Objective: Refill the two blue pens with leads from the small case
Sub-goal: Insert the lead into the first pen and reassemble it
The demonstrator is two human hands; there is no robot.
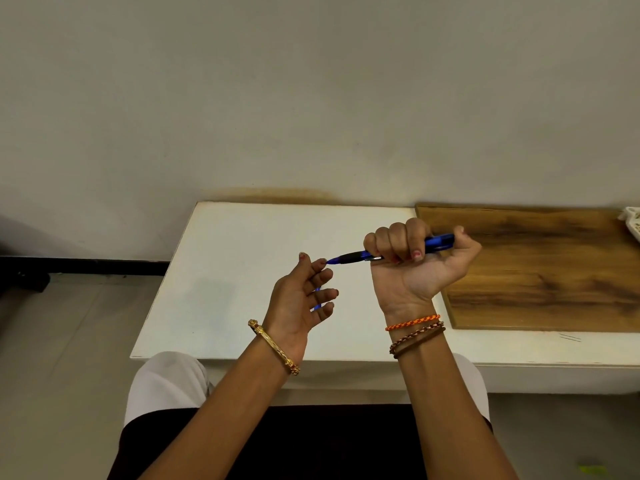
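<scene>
My right hand (414, 261) is closed in a fist around a blue pen (353, 257) with a black grip, held level above the white table (235, 271), tip pointing left. My thumb rests at the pen's rear end. My left hand (304, 299) is raised beside the tip, fingers spread and curled, index fingertip touching or nearly touching the tip. A second blue pen (317, 299) shows as a thin blue strip behind the left fingers; whether the hand holds it or it lies on the table I cannot tell. The small lead case is not visible.
A brown wooden board (540, 268) lies on the right part of the table, against the wall. A white basket corner (632, 225) shows at the far right edge. Two thin dark lines (569, 337) lie near the table's front edge. My lap is below the table edge.
</scene>
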